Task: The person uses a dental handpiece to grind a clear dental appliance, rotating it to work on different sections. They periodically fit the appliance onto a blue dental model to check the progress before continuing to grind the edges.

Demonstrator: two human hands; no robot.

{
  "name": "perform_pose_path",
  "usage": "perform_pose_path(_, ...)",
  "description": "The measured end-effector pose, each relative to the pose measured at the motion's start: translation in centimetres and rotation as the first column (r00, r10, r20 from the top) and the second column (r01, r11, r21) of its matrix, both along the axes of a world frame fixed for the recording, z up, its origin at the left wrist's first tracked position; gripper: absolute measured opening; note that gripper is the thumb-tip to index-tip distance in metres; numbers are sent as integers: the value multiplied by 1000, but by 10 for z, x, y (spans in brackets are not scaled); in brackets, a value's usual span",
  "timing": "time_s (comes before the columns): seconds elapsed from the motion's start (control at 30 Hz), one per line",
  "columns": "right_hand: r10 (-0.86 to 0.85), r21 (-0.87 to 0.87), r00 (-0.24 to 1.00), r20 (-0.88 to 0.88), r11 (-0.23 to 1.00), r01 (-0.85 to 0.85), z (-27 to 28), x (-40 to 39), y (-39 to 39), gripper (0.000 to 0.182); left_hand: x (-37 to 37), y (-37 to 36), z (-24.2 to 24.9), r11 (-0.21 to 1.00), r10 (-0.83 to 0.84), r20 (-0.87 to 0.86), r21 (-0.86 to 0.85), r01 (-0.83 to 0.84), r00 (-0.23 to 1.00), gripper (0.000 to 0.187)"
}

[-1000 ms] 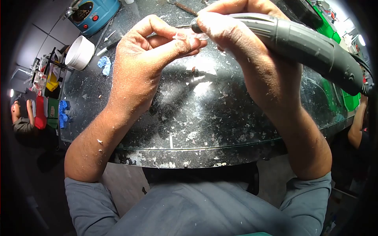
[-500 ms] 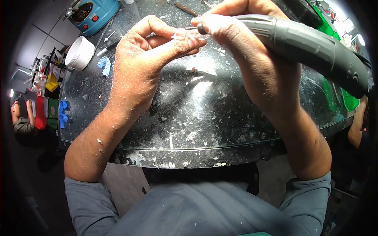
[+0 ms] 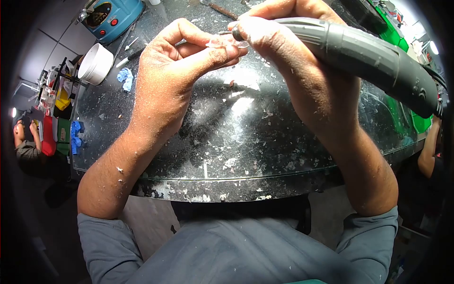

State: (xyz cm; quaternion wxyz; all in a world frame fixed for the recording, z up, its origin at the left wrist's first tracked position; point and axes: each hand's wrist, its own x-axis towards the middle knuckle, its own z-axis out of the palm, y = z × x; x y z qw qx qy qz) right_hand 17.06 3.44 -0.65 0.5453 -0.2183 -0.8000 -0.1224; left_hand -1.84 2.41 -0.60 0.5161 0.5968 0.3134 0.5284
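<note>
Dusty with white powder, my left hand [image 3: 182,54] pinches a small clear, pinkish piece [image 3: 218,42] between thumb and fingers. Its exact kind is too small and covered to tell. My right hand [image 3: 288,52] is wrapped round a thick grey rotary handpiece [image 3: 352,47], whose body runs back to the right over the wrist. The handpiece's thin metal tip [image 3: 225,33] points left, at the top edge of the clear piece. Whether the tip touches the piece I cannot make out. Both hands are held above the dark, speckled worktop [image 3: 227,142].
At the upper left are a blue machine [image 3: 111,21] with red buttons, a white tub [image 3: 96,64], a marker [image 3: 126,59] and crumpled blue scraps [image 3: 125,78]. A wooden-handled tool [image 3: 220,9] lies at the back. Green trays [image 3: 418,118] line the right. Other people sit at both sides.
My right hand and the handpiece have shifted slightly left, bringing the tip further over the clear piece. My left hand stays nearly still. The person at the far left has moved an arm.
</note>
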Motion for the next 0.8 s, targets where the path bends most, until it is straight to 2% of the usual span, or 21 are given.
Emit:
perform_pose_path(0.07,35,-31,999,-17,999,-35,1,-1,2,30,0,0,0,1000,2,-6,-1,-2,1000,12)
perform_pose_path(0.27,144,67,985,-92,988,-138,-6,-3,11,23,0,0,-1,1000,-10,16,13,10,1000,12)
perform_pose_path(0.33,287,-62,942,-175,951,-302,-4,-4,7,16,0,0,-1,1000,-4,14,12,4,1000,12)
perform_pose_path(0.47,290,-193,928,-236,922,-337,-3,-7,6,13,0,1,-1,1000,0,7,2,0,1000,12)
perform_pose_path(0.5,312,28,927,-207,949,-314,-9,-11,20,12,1,0,0,1000,14,-1,-1,-14,1000,12)
perform_pose_path(0.53,328,247,929,-174,927,-281,-12,-13,29,11,2,0,0,1000,29,-9,-5,-29,1000,12)
perform_pose_path(0.63,426,280,892,-152,884,-374,-16,-12,37,15,1,0,0,999,34,-28,-8,-34,999,11)
perform_pose_path(0.8,303,107,945,-127,951,-290,-7,-6,18,16,1,-1,1,999,38,-13,-5,-38,999,11)
